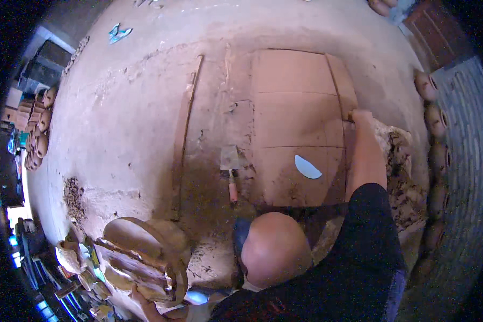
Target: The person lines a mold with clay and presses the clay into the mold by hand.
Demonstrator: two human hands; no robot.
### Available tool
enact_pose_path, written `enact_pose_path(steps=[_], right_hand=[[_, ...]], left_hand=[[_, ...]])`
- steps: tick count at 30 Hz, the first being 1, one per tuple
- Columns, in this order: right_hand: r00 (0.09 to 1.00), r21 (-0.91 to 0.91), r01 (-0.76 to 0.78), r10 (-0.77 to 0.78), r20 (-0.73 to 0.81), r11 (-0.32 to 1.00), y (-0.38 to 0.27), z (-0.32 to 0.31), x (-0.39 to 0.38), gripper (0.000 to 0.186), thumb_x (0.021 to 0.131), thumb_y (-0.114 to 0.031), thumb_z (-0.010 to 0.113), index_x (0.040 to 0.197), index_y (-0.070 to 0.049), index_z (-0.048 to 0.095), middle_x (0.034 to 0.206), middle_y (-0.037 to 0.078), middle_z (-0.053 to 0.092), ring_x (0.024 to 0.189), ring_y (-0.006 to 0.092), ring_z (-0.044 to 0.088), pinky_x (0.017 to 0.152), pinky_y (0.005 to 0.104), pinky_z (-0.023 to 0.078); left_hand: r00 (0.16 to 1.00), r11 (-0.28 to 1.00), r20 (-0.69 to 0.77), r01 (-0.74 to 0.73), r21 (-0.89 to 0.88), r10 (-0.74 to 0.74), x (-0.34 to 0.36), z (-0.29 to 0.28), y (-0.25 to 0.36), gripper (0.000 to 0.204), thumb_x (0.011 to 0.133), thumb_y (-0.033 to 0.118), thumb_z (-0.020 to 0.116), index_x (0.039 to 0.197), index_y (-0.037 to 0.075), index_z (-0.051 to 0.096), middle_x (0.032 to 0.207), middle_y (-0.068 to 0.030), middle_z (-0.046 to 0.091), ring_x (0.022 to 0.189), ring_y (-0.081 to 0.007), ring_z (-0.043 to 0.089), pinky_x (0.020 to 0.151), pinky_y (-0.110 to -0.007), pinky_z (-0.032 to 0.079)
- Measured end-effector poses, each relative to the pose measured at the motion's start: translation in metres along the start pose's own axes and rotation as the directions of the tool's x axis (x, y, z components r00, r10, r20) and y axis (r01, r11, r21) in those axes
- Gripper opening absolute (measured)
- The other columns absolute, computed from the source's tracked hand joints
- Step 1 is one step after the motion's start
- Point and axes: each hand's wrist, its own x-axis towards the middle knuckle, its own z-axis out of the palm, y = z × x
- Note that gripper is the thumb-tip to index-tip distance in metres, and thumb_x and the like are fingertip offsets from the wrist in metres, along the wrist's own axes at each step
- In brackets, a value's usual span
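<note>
A flat sheet of brown clay (295,123) lies on the floor in front of me, scored with straight lines across it. My right hand (361,116) is at its right edge, beside a long thin strip (335,80). The fingers look closed; what they hold is hidden. On the near part of the clay sits a pale half-moon scraper (308,167). At the lower left my left hand (140,301) touches the near edge of a brown stand with round discs (139,239); its fingers are mostly hidden. A trowel (231,166) with a reddish handle lies left of the sheet.
A long wooden strip (188,107) lies farther left. Lumpy dark clay (405,182) is heaped right of my forearm. Round pots (436,119) line the right side; more pots (40,134) stand at the left. A bare knee (276,249) rises close to the sheet.
</note>
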Motion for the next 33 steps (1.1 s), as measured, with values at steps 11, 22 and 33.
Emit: enact_pose_path(steps=[11, 22, 33], right_hand=[[0.945, 0.357, -0.054, 0.163, -0.284, 0.933, 0.004, -0.022, 0.010, 0.038, 0.098, -0.030, 0.048, 0.113, -0.013, 0.079, 0.124, 0.018, 0.073, 0.118, 0.0337, 0.070, 0.097, 0.0464, 0.057], [0.934, -0.108, 0.191, -0.215, -0.285, 0.976, 0.006, -0.162, -0.003, 0.038, 0.094, -0.036, 0.062, 0.116, -0.009, 0.077, 0.117, 0.018, 0.075, 0.107, 0.0352, 0.073, 0.089, 0.0456, 0.060], [0.713, 0.374, 0.691, -0.670, -0.207, 0.619, -0.094, -0.424, -0.153, 0.025, 0.083, -0.024, 0.071, 0.096, -0.003, 0.075, 0.077, 0.010, 0.068, 0.066, 0.0195, 0.060, 0.059, 0.0419, 0.048]], left_hand=[[1.000, 1.000, 0.026, -0.010, 0.010, 0.010, -0.015, 0.005, 0.003, 0.061, 0.096, 0.043, 0.061, 0.136, -0.002, 0.054, 0.125, -0.0215, 0.064, 0.105, -0.0307, 0.066, 0.093, -0.046, 0.055], [0.989, 0.997, 0.134, -0.055, -0.062, 0.063, -0.021, 0.050, 0.000, 0.063, 0.099, 0.048, 0.055, 0.137, -0.001, 0.055, 0.126, -0.0207, 0.064, 0.105, -0.0295, 0.066, 0.095, -0.045, 0.053], [0.974, 0.975, 0.116, -0.178, -0.136, 0.194, -0.053, 0.031, 0.020, 0.066, 0.102, 0.053, 0.050, 0.138, -0.001, 0.057, 0.128, -0.0199, 0.065, 0.104, -0.0284, 0.066, 0.096, -0.044, 0.052]])
